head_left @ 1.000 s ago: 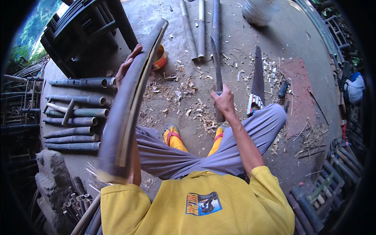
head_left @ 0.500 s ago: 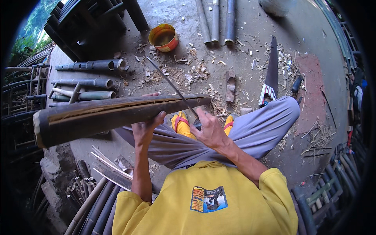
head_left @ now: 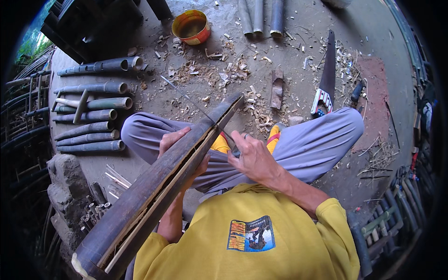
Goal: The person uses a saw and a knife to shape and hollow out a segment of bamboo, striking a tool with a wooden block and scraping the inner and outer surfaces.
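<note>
A long dark bamboo tube (head_left: 144, 189) lies slanting across my lap, its thick end at the lower left. A split with pale, rough edges runs along its length. Around its middle is my left hand (head_left: 173, 140), with fingers on the far side and the thumb on the near side; the tube hides the palm. My right hand (head_left: 255, 158) is closed round the handle of a long, thin-bladed knife (head_left: 189, 99). The blade crosses the split near the tube's narrow end, its tip pointing up and left.
Wood shavings (head_left: 233, 70) litter the ground ahead, near a red-and-yellow tub (head_left: 192, 32). A handsaw (head_left: 328, 70) lies at the right by a dark-handled tool (head_left: 357, 91). Several bamboo lengths (head_left: 93, 88) lie at the left, beside a rock (head_left: 67, 182). A notched piece (head_left: 276, 88) sits ahead.
The bamboo tube has swung from nearly level to a steep slant, its thick end now lower and nearer me. The knife stays across its narrow end. My left knee now shows.
</note>
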The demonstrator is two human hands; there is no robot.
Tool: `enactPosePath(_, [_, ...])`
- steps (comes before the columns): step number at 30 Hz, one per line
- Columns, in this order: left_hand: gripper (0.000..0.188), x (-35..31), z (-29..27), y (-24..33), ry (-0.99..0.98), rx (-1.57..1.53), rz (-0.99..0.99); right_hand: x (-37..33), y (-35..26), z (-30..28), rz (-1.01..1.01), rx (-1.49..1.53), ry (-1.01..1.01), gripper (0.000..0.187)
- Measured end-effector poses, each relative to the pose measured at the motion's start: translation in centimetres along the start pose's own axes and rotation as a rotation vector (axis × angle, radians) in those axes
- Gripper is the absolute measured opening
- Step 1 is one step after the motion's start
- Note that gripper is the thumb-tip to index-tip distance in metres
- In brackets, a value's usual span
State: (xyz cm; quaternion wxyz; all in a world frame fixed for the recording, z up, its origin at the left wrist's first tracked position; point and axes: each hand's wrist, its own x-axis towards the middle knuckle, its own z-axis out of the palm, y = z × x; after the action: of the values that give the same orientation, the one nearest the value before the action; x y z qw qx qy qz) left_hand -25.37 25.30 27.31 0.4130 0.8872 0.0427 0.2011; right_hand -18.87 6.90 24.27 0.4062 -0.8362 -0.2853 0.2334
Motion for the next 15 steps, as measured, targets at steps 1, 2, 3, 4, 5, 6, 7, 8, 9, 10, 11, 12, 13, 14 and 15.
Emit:
enactPosePath(1, [0.058,-0.2,0.0,0.2,0.002,-0.01,-0.005,-0.5,-0.6,-0.3,-0.008,0.005,-0.037,0.04])
enactPosePath(2, [0.06,-0.9,0.5,-0.2,0.045,-0.118,-0.098,-0.6,-1.8,-0.8,-0.024,0.036,0.005,0.031])
enactPosePath(3, [0.059,-0.7,0.5,-0.1,0.03,-0.075,-0.06,-0.4,-1.3,-0.6,-0.002,0.021,0.012,0.031])
enactPosePath(4, [0.058,-0.7,0.5,0.0,0.019,-0.031,-0.023,-0.1,-0.2,-0.2,0.016,0.005,0.018,0.031])
enactPosePath(5, [0.058,-0.6,0.5,0.1,0.007,0.013,0.015,0.1,0.4,0.0,0.034,-0.011,0.023,0.031])
enactPosePath(6, [0.057,-0.6,0.3,0.0,0.002,0.039,0.023,0.2,0.1,-0.2,0.02,0.006,0.018,0.031])
enactPosePath(7, [0.057,-0.6,0.2,-0.1,-0.004,0.065,0.03,0.1,-0.3,-0.3,0.009,0.015,0.008,0.03])
enactPosePath(8, [0.056,-0.7,0.1,-0.2,-0.011,0.091,0.037,-0.3,-0.9,-0.5,-0.002,0.025,-0.003,0.03])
enactPosePath(9, [0.056,-0.8,0.3,-0.2,0.012,0.068,0.03,-0.7,-1.6,-0.6,-0.01,0.034,-0.013,0.029])
enactPosePath(10, [0.056,-0.9,0.5,-0.1,0.034,0.046,0.023,-1.0,-2.5,-0.8,-0.028,0.057,-0.009,0.028])
enactPosePath(11, [0.056,-0.9,0.7,-0.1,0.057,0.025,0.014,-0.7,-1.8,-0.3,-0.015,0.052,0.007,0.029])
enactPosePath(12, [0.055,-0.8,0.7,-0.1,0.047,0.049,0.032,0.1,-0.6,0.0,-0.007,0.043,0.028,0.029])
enactPosePath(13, [0.054,-0.6,0.5,0.0,0.037,0.073,0.05,0.5,0.0,0.2,0.0,0.034,0.049,0.029])
enactPosePath(14, [0.053,-0.4,0.3,0.1,0.028,0.097,0.068,0.5,0.0,0.2,0.02,0.034,0.021,0.029])
enactPosePath(15, [0.053,-0.4,0.1,-0.1,0.007,0.124,0.064,0.5,-0.3,0.2,0.011,0.031,0.017,0.029])
